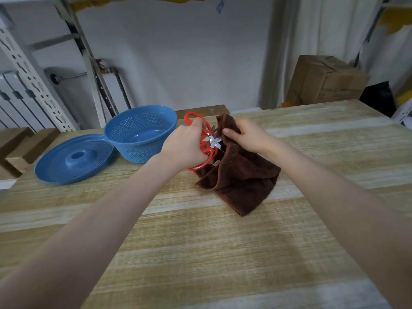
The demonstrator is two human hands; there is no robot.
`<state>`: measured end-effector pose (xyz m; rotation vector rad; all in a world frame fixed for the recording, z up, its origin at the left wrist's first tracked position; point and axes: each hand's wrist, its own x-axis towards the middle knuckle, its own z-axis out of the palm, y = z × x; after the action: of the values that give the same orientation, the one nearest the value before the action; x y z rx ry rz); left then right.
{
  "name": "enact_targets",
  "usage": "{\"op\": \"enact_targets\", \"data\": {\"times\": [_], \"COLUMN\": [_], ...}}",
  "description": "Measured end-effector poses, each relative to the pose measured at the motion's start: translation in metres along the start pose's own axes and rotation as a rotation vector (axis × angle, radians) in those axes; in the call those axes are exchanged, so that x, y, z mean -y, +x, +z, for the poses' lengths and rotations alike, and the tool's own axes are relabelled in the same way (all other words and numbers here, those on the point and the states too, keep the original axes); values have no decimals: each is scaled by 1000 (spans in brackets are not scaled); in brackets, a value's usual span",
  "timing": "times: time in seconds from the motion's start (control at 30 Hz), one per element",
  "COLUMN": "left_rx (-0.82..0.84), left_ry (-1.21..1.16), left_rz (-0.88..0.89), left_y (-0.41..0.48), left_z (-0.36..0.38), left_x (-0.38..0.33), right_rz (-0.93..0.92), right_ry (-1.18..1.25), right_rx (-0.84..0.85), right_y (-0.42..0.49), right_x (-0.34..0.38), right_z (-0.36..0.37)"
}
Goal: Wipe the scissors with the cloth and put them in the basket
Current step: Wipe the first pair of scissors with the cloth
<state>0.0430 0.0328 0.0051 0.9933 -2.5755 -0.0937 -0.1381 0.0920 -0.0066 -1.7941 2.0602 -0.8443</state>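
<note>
Scissors [211, 143] in left hand [186, 146], cloth [243, 178] in right hand [246, 135], box [325, 82] print unreadable

The person's arms are bare along all that shows of them. The left forearm [100, 219] and the right forearm [347, 197] both look very broad at the lower edge of the head view and narrow steadily toward slim wrists, a stretch that the wide-angle lens gives them. Their skin is smooth and even, with only soft shadow along the undersides. The left hand [187, 146] is bare, with rounded knuckles. The right hand [247, 136] is bare too; its thumb [231, 134] ends in a short, neatly rounded nail.
</note>
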Motion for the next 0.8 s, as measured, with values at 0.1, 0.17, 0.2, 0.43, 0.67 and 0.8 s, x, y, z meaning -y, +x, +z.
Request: {"op": "enact_targets", "data": {"times": [0.1, 0.17, 0.2, 0.43, 0.67, 0.8], "left_rx": [-21, -29, -34, 10, 65, -59], "left_ry": [17, 27, 23, 12, -2, -73], "left_rz": [5, 21, 27, 17, -92, -170], "left_y": [0, -1, -1, -1, -5, -5], "left_z": [0, 0, -1, -5, -11, -11], "left_x": [1, 0, -1, -5, 10, 17], "right_rz": [-120, -150, -147, 17, 327, 446], "right_ry": [-179, -215, -163, 178, 702, 1086], "right_rx": [10, 22, 20, 27, -270, -299], "right_y": [-2, -2, -3, -5, -5, -8], "right_x": [9, 12, 11, 5, -3, 6], "right_z": [1, 3, 3, 1, 4, 7]}}
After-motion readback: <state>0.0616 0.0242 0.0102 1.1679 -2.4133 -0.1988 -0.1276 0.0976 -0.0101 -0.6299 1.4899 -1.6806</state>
